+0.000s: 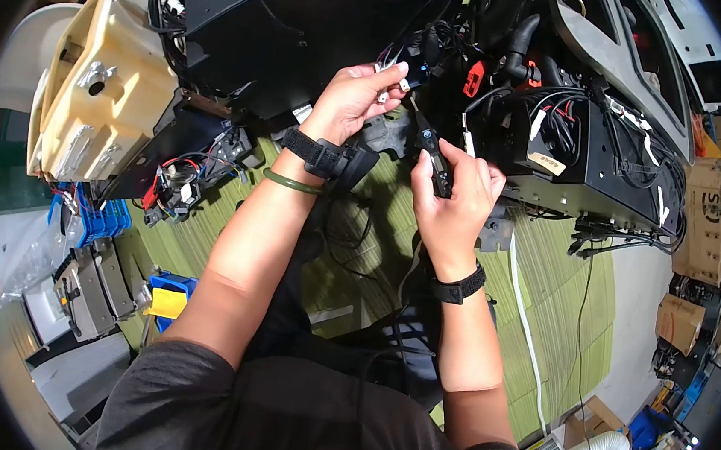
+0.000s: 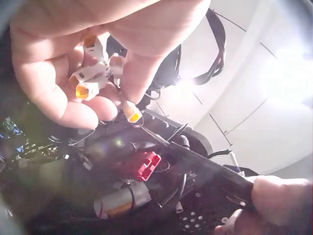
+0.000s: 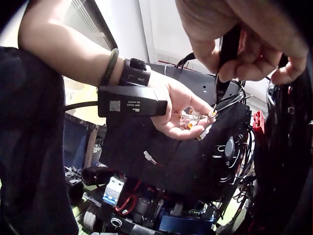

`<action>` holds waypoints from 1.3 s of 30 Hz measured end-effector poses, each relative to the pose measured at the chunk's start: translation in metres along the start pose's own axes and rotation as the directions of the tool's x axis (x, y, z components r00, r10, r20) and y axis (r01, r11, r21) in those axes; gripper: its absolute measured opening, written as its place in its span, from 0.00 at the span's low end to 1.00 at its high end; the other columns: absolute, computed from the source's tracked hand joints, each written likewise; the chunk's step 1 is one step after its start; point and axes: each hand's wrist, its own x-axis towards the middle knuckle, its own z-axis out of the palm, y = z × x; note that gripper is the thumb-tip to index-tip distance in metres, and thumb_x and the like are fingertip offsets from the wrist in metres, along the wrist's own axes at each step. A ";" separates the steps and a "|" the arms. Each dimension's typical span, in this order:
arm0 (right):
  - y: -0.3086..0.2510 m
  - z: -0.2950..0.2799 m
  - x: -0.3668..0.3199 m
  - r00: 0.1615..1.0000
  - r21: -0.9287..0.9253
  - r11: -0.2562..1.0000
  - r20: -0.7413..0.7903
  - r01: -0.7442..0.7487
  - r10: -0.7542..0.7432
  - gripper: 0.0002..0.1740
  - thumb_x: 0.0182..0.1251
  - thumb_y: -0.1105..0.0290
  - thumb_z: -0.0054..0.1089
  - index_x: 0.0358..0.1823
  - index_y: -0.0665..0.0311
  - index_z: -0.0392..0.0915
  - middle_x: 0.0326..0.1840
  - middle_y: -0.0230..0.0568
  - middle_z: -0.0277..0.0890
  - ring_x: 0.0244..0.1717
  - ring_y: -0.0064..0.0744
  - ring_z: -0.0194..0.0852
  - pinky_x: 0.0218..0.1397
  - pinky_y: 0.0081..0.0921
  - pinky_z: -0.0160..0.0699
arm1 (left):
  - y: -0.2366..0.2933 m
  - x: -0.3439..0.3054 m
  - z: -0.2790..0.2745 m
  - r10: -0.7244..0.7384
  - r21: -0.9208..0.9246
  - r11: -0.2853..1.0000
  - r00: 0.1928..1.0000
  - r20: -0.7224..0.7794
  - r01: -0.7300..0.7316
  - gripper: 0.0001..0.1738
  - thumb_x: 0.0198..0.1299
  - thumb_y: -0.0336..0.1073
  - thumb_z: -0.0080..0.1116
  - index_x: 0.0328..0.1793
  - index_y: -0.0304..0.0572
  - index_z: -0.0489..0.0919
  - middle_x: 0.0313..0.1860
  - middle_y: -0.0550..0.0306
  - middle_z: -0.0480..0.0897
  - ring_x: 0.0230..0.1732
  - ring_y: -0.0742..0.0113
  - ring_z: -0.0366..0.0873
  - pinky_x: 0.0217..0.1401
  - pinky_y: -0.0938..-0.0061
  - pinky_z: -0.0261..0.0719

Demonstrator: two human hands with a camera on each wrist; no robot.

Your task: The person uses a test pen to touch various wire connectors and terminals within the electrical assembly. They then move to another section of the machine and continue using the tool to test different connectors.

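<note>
In the left wrist view, my left hand (image 2: 98, 29) holds several small white connectors (image 2: 90, 73) with orange insides in its curled fingers, and pinches one white connector (image 2: 132, 112) between thumb and finger. My right hand (image 1: 459, 195) grips a black pen-like tool (image 1: 428, 141). The tool's thin metal tip (image 2: 154, 134) reaches the pinched connector; whether it is inside cannot be told. The same meeting of tip and connector (image 3: 212, 115) shows in the right wrist view, below my right hand (image 3: 244, 44).
A black metal case (image 1: 257, 36) lies behind my left hand. To the right stands another black box (image 1: 615, 153) with bundled cables, near a red connector (image 1: 474, 79). A yellowish plastic part (image 1: 116, 84) is at the left. Green matting (image 1: 561, 285) covers the floor.
</note>
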 end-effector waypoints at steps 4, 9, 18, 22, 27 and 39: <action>-0.003 0.001 0.000 1.000 -0.002 1.000 -0.001 0.026 -0.026 0.15 0.49 0.70 0.68 0.38 0.65 0.77 0.29 0.36 0.75 0.29 0.34 0.69 0.46 0.34 0.62 | 0.002 -0.007 0.000 0.031 -0.014 0.999 0.999 -0.028 -0.031 0.11 0.57 0.39 0.65 0.35 0.40 0.79 0.28 0.62 0.81 0.27 0.79 0.79 0.32 0.85 0.82; -0.010 0.000 0.001 0.999 0.028 0.999 -0.004 0.038 -0.038 0.15 0.48 0.71 0.69 0.38 0.65 0.77 0.29 0.36 0.75 0.29 0.34 0.69 0.47 0.34 0.62 | 0.002 -0.017 -0.004 0.020 -0.022 1.000 0.999 -0.045 -0.021 0.09 0.59 0.39 0.63 0.37 0.41 0.79 0.29 0.64 0.81 0.28 0.81 0.78 0.32 0.87 0.81; -0.007 0.003 0.003 0.998 0.024 0.998 -0.025 0.053 -0.052 0.15 0.48 0.71 0.68 0.38 0.65 0.77 0.29 0.36 0.76 0.29 0.35 0.69 0.48 0.34 0.61 | 0.003 -0.012 -0.001 0.014 -0.012 1.000 1.000 -0.009 -0.014 0.10 0.58 0.39 0.64 0.35 0.41 0.79 0.28 0.64 0.81 0.27 0.80 0.78 0.31 0.86 0.81; -0.007 0.006 0.003 0.999 0.016 0.998 -0.006 0.052 -0.052 0.15 0.49 0.71 0.68 0.38 0.65 0.77 0.30 0.36 0.76 0.30 0.35 0.70 0.47 0.34 0.61 | 0.009 -0.009 -0.002 0.014 0.002 1.000 1.000 -0.026 -0.014 0.11 0.57 0.41 0.66 0.33 0.42 0.79 0.27 0.65 0.80 0.26 0.80 0.78 0.32 0.86 0.81; -0.008 0.011 0.006 0.999 0.013 0.999 -0.005 0.047 -0.047 0.15 0.48 0.71 0.68 0.38 0.65 0.77 0.30 0.36 0.76 0.30 0.36 0.70 0.47 0.35 0.60 | 0.007 -0.008 -0.004 0.008 0.002 1.000 1.000 -0.017 -0.008 0.11 0.57 0.40 0.66 0.33 0.42 0.79 0.27 0.65 0.80 0.27 0.80 0.78 0.32 0.86 0.82; -0.007 0.017 0.008 0.999 -0.003 0.999 -0.009 0.053 -0.053 0.15 0.49 0.70 0.68 0.38 0.65 0.77 0.30 0.35 0.75 0.31 0.36 0.70 0.48 0.35 0.62 | 0.009 -0.008 -0.004 0.002 0.076 0.997 0.999 -0.049 0.001 0.12 0.55 0.44 0.67 0.33 0.46 0.80 0.28 0.68 0.80 0.28 0.82 0.77 0.35 0.87 0.79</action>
